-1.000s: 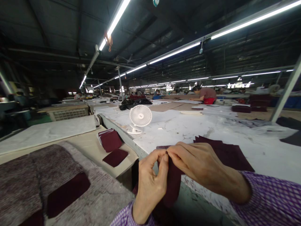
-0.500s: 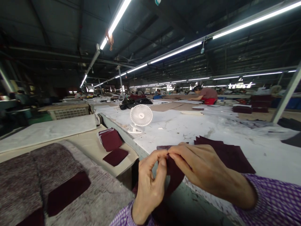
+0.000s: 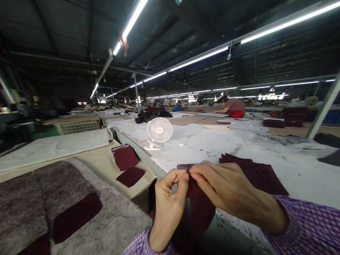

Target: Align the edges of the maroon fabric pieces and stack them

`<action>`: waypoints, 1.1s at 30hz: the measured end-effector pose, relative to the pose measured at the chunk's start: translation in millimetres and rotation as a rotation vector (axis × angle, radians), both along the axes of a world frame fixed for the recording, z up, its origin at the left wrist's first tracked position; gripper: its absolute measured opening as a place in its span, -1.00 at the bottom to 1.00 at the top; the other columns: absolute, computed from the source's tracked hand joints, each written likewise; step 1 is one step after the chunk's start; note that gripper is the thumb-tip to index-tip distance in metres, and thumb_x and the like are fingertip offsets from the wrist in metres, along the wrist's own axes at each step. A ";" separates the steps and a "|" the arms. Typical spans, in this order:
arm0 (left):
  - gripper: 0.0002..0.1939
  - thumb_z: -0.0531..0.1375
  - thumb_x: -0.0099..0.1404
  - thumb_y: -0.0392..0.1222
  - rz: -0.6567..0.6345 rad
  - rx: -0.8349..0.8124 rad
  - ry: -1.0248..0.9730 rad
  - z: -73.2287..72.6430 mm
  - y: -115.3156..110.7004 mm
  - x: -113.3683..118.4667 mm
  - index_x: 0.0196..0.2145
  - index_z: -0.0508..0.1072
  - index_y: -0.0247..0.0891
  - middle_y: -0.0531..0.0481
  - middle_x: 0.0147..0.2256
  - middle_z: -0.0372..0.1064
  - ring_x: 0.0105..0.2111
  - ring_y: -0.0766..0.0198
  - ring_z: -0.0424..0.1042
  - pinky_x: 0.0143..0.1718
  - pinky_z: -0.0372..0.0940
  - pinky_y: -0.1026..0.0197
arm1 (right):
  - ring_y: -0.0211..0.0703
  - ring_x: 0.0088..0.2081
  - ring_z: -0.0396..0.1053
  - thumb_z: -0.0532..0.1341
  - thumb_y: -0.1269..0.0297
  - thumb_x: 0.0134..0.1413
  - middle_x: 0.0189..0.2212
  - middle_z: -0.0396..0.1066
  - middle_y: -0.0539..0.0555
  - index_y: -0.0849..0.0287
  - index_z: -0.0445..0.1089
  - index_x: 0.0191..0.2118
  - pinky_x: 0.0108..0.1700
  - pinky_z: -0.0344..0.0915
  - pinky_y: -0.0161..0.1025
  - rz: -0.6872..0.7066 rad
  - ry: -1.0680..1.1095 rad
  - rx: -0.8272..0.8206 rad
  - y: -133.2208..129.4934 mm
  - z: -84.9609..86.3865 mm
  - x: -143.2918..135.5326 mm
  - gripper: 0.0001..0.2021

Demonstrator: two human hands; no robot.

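Observation:
Both of my hands meet at the front edge of the white-covered table. My left hand pinches the upper edge of a maroon fabric piece between thumb and forefinger. Close against it, my right hand pinches the same edge, palm down. The fabric hangs below the fingers, over the table's edge. Just behind the fingertips lies a flat speckled strip, partly covered by the right hand. A fanned stack of maroon fabric pieces rests on the table beyond my right hand.
A white clip fan stands on the white table. At left, a cream table bears a small stack of maroon pieces. Nearer, another maroon piece lies on speckled cloth. A person bends over the table farther back.
The hanging maroon fabric has swung out to the right and shows more of its face below the fingers. My hands stay nearly in place, still pinching its edge.

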State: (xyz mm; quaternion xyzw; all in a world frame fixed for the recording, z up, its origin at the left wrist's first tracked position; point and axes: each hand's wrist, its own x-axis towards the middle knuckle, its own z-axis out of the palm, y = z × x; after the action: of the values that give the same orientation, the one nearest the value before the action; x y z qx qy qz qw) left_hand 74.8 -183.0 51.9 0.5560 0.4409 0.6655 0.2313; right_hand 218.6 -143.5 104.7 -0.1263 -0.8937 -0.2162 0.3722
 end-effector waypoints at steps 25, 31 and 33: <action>-0.79 0.06 0.20 -0.34 0.228 0.135 0.454 -6.0 -3.2 3.6 -0.59 0.30 -0.29 0.11 -0.65 0.18 -0.60 0.41 0.17 -0.55 0.05 0.36 | -0.37 -0.66 0.05 -0.10 0.50 0.21 -0.62 0.21 -0.04 0.23 0.22 -0.49 -0.62 -0.09 -0.34 -0.106 -0.171 0.095 11.0 0.9 3.0 -0.71; -0.77 0.07 0.20 -0.26 0.119 0.035 0.252 0.6 -10.6 -1.0 -0.60 0.28 -0.30 0.15 -0.67 0.08 -0.65 0.46 0.07 -0.60 0.04 0.40 | -0.39 -0.66 0.15 0.07 0.44 0.08 -0.67 0.26 -0.11 0.20 0.30 -0.44 -0.57 0.02 -0.40 -0.157 0.112 -0.187 16.0 20.8 10.8 -0.87; -0.75 0.07 0.22 -0.21 0.122 -0.003 0.180 2.6 -9.9 -2.7 -0.59 0.30 -0.31 0.13 -0.67 0.11 -0.64 0.45 0.09 -0.59 0.07 0.40 | -0.40 -0.64 0.20 0.10 0.44 0.08 -0.65 0.31 -0.11 0.19 0.33 -0.42 -0.55 0.06 -0.41 -0.078 0.083 -0.299 6.9 23.0 8.8 -0.89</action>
State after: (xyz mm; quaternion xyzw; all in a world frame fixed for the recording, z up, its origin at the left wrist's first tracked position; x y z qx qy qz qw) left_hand 72.1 -192.9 54.4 0.5854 0.4939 0.6250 0.1508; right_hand 227.4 -136.6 127.7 -0.2239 -0.8942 -0.0897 0.3772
